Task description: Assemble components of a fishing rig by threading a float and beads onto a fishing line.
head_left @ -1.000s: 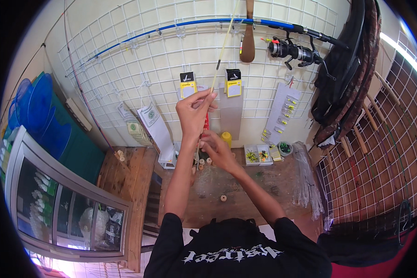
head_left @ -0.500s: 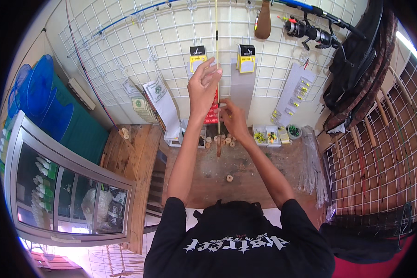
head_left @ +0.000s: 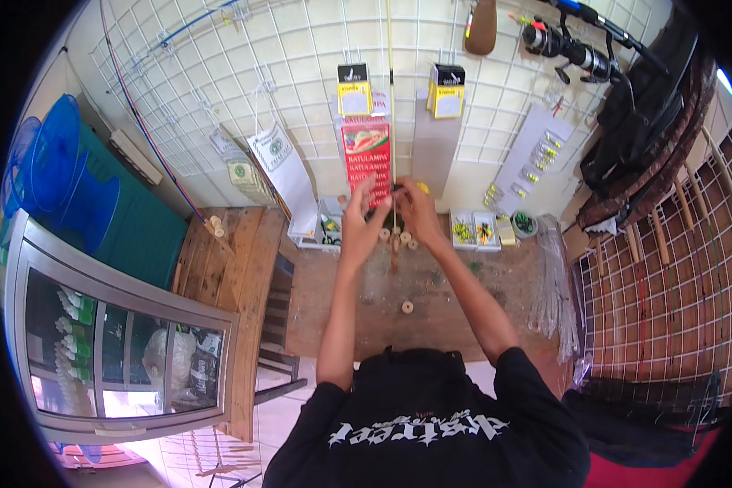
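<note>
White wire grid (head_left: 237, 47) stands at 12 o'clock behind the wooden table (head_left: 333, 285), and before it one thin yellow rod (head_left: 393, 134) points to 12 o'clock. Reaching from 5 o'clock, the right hand (head_left: 419, 213) bends inward, fingers pinching the rod; the left hand (head_left: 363, 226), from 6 o'clock, has fingers loosely spread beside it.

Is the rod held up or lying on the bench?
Held up: the rod runs up between left hand and right hand, in front of the grid.
</note>
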A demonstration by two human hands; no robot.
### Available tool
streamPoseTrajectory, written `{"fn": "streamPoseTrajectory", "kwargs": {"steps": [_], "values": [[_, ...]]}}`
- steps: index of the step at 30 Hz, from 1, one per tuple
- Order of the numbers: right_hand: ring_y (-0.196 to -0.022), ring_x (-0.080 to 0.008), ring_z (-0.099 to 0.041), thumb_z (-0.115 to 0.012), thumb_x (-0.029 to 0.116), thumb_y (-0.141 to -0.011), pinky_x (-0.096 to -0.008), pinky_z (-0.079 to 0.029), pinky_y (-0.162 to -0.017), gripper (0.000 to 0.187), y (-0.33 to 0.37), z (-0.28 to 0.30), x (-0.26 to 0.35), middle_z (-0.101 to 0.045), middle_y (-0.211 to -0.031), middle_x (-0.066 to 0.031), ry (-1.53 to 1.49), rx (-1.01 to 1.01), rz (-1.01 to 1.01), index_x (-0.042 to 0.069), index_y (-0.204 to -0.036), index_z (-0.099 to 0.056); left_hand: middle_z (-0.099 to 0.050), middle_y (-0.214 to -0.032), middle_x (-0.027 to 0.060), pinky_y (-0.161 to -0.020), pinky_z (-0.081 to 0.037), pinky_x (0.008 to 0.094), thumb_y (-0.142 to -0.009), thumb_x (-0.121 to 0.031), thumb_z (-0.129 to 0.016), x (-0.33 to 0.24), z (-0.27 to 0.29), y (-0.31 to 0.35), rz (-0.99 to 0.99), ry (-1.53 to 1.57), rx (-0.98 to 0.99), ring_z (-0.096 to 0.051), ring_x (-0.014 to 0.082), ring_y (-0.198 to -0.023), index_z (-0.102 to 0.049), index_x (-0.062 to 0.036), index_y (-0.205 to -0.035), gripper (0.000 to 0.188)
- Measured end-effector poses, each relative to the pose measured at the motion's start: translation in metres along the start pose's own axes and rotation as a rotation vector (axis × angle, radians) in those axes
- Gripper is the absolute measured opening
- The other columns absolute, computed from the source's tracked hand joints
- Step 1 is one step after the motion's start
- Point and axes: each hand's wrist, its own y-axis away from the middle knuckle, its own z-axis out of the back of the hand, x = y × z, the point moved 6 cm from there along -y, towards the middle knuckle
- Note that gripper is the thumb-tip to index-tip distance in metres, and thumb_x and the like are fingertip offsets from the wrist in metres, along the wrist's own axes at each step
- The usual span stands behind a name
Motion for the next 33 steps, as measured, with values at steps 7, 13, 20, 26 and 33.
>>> {"fn": "streamPoseTrajectory", "kwargs": {"steps": [7,13,20,26,33], "values": [[-0.077,-0.0309,-0.066,-0.046,0.003,-0.091,-0.0369,-0.049,-0.069,0.026,0.012,-0.006,0.003,-0.063,-0.081,-0.0177,-0.037,0.026,-0.018,0.005,-0.116,-0.054,-0.046,-0.138,0.0189,-0.103,-0.039,0.0388,-0.091,-0.015,-0.064,0.052,-0.005,0.014,0.039,-0.061,0.027,-0.047,0.0281,-0.125,-0.04,-0.0044,-0.139,0.055],[-0.08,-0.0288,-0.068,-0.054,0.0,-0.086,-0.036,-0.05,-0.069,0.036,0.013,-0.005,0.01,-0.065,-0.085,-0.0154,0.039,0.035,-0.041,0.006,-0.121,-0.051,-0.051,-0.134,0.0127,-0.1,-0.042,0.0366,-0.089,-0.015,-0.063,0.049,-0.011,0.011,0.029,-0.086,-0.025,-0.052,0.0226,-0.118,-0.044,-0.0026,-0.136,0.052],[-0.084,-0.0276,-0.068,-0.058,-0.004,-0.081,-0.0353,-0.052,-0.074,0.053,0.024,-0.009,0.001,-0.066,-0.092,-0.0137,-0.002,0.026,-0.045,0.007,-0.131,-0.043,-0.053,-0.132,0.0122,-0.097,-0.043,0.0349,-0.09,-0.015,-0.064,0.064,-0.011,0.009,0.055,-0.059,0.0,-0.054,0.0214,-0.116,-0.044,-0.0043,-0.137,0.053],[-0.117,-0.0296,-0.054,-0.063,0.001,-0.081,-0.0394,-0.044,-0.095,0.06,0.058,-0.009,-0.036,-0.053,-0.124,-0.0209,0.109,0.005,-0.068,0.004,-0.136,-0.038,-0.051,-0.134,0.0141,-0.101,-0.041,0.0367,-0.091,-0.017,-0.062,0.071,-0.008,0.016,0.166,-0.095,-0.014,-0.052,0.0267,-0.119,-0.042,-0.0034,-0.138,0.054],[-0.111,-0.0338,-0.053,-0.07,0.009,-0.08,-0.0415,-0.045,-0.092,0.057,0.186,-0.006,-0.131,-0.05,-0.122,-0.022,0.365,-0.112,-0.436,0.002,-0.129,-0.041,-0.046,-0.138,0.0205,-0.106,-0.036,0.0399,-0.093,-0.02,-0.061,0.111,0.009,0.057,0.26,-0.045,-0.076,-0.046,0.0307,-0.127,-0.042,-0.005,-0.139,0.053]]}}
